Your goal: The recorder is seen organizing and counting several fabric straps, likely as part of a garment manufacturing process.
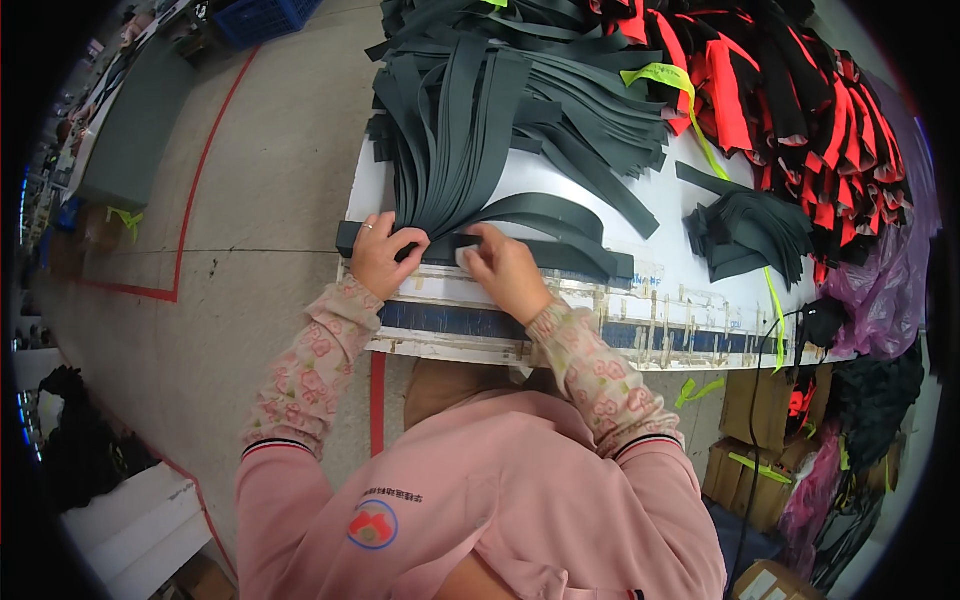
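My left hand (385,258), a ring on one finger, is closed in a pinch at the gathered lower ends of a bundle of dark grey-green flat strips (450,140). The bundle fans out away from me over the white tabletop (540,168). Just to its right, my right hand (508,272) is curled, thumb and forefinger closed around the end of a dark strip (550,208) that loops off to the right. A small whitish patch shows at its fingertips; I cannot tell what it is. Another flat strip (585,260) lies crosswise under both hands near the front edge.
A smaller strip bundle (750,232) lies at right, tied with yellow-green ribbon. Behind it are piled red-and-black pieces (800,100) and purple plastic (885,285). A black cord (757,420) hangs over the front edge near cardboard boxes (745,480). A blue crate (262,20) stands far left.
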Available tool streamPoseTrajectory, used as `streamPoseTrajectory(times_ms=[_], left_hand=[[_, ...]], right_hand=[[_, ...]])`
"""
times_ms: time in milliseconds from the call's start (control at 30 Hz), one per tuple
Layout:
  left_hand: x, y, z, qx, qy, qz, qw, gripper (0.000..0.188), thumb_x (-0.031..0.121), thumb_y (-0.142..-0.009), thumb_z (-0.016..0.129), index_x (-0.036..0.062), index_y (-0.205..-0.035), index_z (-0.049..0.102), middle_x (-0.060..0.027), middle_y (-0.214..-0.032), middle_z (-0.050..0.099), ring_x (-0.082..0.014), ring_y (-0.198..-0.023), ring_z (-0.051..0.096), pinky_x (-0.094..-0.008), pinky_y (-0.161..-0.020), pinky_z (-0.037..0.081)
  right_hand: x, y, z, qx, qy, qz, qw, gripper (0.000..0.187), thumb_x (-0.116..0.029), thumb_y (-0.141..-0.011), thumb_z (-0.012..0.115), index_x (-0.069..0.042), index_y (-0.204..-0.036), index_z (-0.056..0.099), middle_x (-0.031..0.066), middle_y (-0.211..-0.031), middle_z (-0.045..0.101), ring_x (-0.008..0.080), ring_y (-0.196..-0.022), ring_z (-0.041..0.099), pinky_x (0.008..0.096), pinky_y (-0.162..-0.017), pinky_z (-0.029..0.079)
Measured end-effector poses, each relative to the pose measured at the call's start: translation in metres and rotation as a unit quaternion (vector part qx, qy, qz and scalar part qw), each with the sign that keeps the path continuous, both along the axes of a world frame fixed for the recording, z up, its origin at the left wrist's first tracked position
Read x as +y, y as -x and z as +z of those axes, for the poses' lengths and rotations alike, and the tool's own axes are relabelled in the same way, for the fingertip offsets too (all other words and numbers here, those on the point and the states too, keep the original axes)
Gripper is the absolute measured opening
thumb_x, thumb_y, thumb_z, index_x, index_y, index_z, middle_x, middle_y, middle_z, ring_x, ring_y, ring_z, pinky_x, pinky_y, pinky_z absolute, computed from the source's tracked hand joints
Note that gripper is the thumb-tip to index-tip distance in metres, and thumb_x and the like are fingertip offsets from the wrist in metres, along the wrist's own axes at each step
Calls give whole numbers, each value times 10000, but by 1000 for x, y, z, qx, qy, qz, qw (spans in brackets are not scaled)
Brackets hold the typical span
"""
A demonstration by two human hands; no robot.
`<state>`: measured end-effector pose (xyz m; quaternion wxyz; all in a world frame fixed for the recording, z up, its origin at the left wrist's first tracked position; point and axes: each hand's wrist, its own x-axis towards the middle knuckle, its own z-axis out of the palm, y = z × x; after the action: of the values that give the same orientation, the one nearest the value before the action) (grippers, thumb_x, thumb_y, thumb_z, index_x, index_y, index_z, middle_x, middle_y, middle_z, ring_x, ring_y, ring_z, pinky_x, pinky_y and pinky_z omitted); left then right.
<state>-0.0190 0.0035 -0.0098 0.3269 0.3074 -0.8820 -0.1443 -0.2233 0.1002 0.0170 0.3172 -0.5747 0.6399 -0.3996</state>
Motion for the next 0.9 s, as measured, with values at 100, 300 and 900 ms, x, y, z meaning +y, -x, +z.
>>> streamPoseTrajectory(times_ms=[100, 300, 900], left_hand=[[-1, -1, -1, 2, -13, 5, 1000, 188, 94, -719, 757, 171, -878, 691, -87, -881, 512, -309, -833, 519, -402, -711, 439], [-3, 0, 2, 17, -30, 6, 999, 181, 89, -716, 757, 161, -871, 696, -76, -859, 525, -306, -819, 522, -401, -698, 444], [-3, -2, 3, 27, -47, -8, 999, 152, 60, -737, 734, 119, -869, 685, -98, -869, 562, -343, -850, 543, -421, -735, 433]], right_hand=[[-13, -28, -17, -48, 6, 8, 999, 182, -108, -862, 644, 4, -1003, 620, 188, -744, 660, 363, -691, 656, 427, -649, 515], [-18, -50, -33, -51, 35, -22, 998, 114, -101, -857, 652, -17, -923, 616, 178, -757, 668, 378, -718, 653, 454, -673, 514], [-19, -55, -35, -23, 43, -42, 998, 101, -87, -838, 654, -14, -903, 632, 170, -761, 670, 367, -733, 640, 435, -749, 490]])
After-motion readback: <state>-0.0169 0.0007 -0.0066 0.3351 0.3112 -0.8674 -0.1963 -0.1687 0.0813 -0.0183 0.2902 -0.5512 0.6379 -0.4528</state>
